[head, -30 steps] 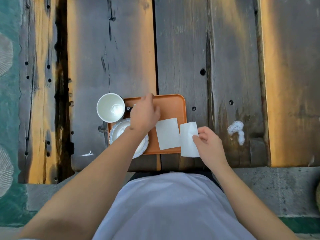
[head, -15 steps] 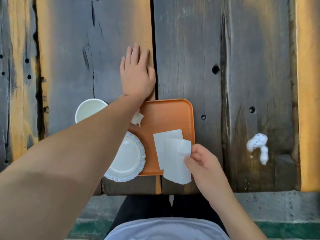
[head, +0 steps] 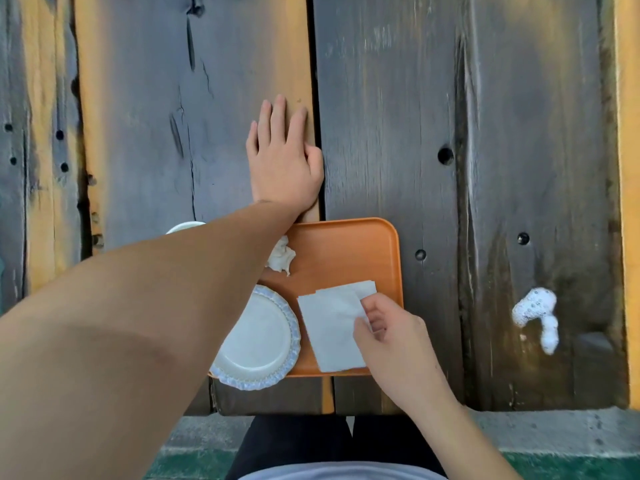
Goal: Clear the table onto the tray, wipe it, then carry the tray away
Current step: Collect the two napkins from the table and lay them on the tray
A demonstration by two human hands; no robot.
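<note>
Right hand (head: 394, 337) pinches napkin (head: 332, 330) over tray (head: 346, 247); foam spill (head: 536, 317) lies to its right, long axis probably near-far. Left hand (head: 284, 161) flat, empty, farther off.

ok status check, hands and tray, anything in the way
Left hand flat on table, empty. Right hand pinching napkin over tray. Plate and crumpled tissue on tray. Foam spill unwiped, nothing blocking.
</note>
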